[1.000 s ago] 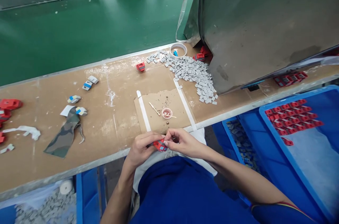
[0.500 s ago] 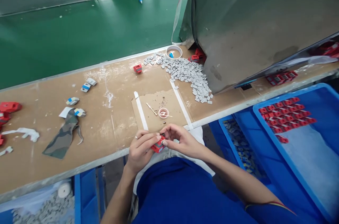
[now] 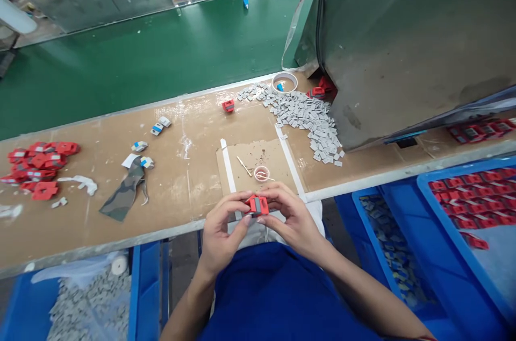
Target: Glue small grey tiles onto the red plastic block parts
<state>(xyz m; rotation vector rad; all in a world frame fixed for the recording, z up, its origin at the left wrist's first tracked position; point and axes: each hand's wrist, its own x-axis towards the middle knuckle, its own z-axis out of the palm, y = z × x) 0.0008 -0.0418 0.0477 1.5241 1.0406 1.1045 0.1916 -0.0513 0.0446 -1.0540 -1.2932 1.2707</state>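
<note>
A small red plastic part with a grey strip [image 3: 258, 205] is held between both hands at the table's front edge. My left hand [image 3: 224, 228] grips its left end between thumb and fingers. At its right end, the fingers of my right hand [image 3: 293, 217] are closed around it. Just beyond lies a cardboard sheet [image 3: 237, 190] taped to the table, carrying a small round cup [image 3: 262, 173] with a thin stick in it. A second pale stick [image 3: 244, 165] lies left of the cup.
Many small grey tiles [image 3: 300, 112] are heaped near a tape roll [image 3: 284, 83]. One red part [image 3: 228, 106] stands behind the cardboard; more red parts [image 3: 44, 161] pile up at left. Blue bins [image 3: 427, 190] flank me below the table. A metal housing [image 3: 403, 50] blocks the right.
The red part has been turned so its grey-striped face shows, and my fingers have shifted to its two ends. My view has swung left, showing more of the red pile.
</note>
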